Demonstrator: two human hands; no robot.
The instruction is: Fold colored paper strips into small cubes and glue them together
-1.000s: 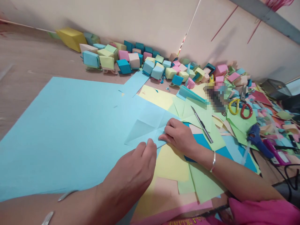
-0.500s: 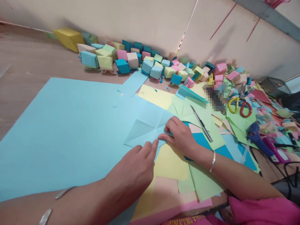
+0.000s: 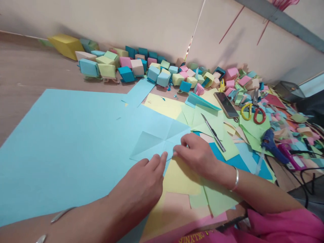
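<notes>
A plain cream wall [image 3: 113, 23] meets a second cream wall panel [image 3: 253, 50] at upper centre. A grey slanted bar [image 3: 291, 27] crosses the upper right. The pale wood-grain bench [image 3: 25, 74] shows at left, softly lit.

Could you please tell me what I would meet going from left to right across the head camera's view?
In order: large yellow paper box → left hand, fingertips on the creased light-blue square → right hand, touching the same square → yellow-and-red scissors → dark mesh tray.

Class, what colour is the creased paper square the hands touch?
The paper square is light blue; head view.
</notes>
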